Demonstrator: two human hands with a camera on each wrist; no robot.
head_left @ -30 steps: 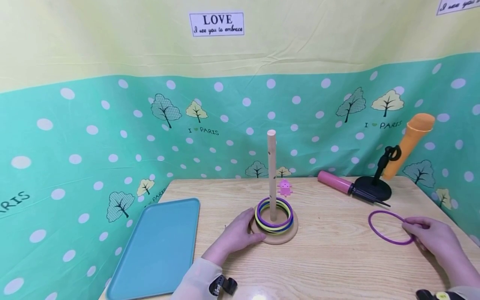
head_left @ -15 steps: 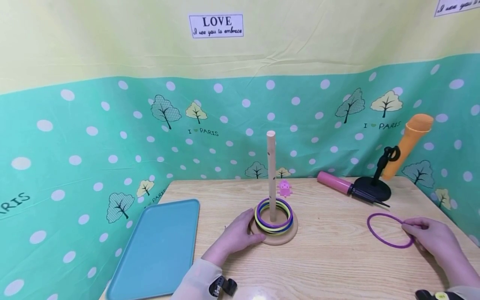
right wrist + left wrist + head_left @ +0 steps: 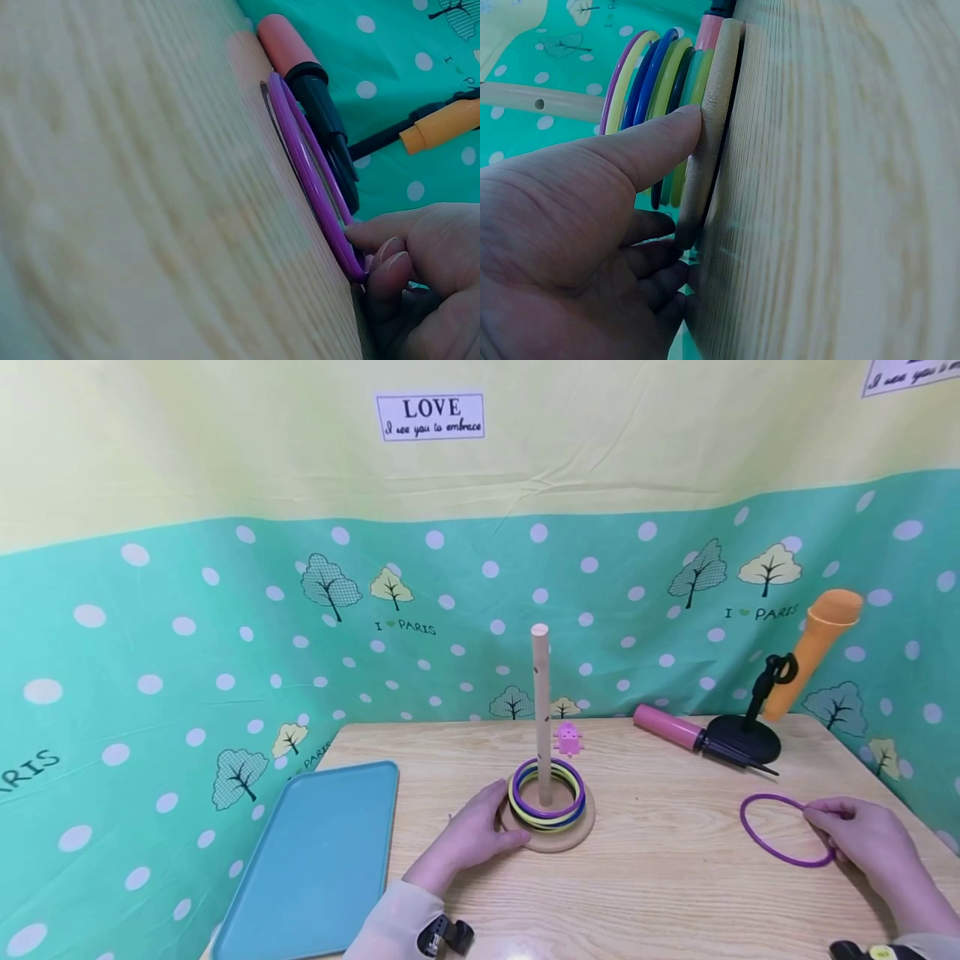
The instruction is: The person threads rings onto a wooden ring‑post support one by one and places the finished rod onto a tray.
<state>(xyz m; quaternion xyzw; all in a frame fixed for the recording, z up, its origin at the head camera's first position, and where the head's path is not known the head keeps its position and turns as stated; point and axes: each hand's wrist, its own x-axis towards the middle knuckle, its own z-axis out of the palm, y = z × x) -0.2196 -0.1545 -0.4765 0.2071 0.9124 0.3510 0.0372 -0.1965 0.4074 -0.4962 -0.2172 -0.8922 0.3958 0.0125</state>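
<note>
the left hand [image 3: 472,837] rests against the round wooden base [image 3: 551,837] of the ring-toss peg [image 3: 542,714], likely steadying it; the left wrist view shows what the head view cannot: the thumb [image 3: 649,146] pressing the base's rim, the other fingers loosely curled beside it, not clearly wrapped round it. stacked rings [image 3: 547,793] lie around the peg on the base. well to the right, the right hand [image 3: 870,843] pinches a purple ring [image 3: 780,831] at its near edge; the right wrist view suggests it lies flat on the wooden table [image 3: 660,877], though blur makes that uncertain. a pink pump [image 3: 675,731] lies beyond it.
</note>
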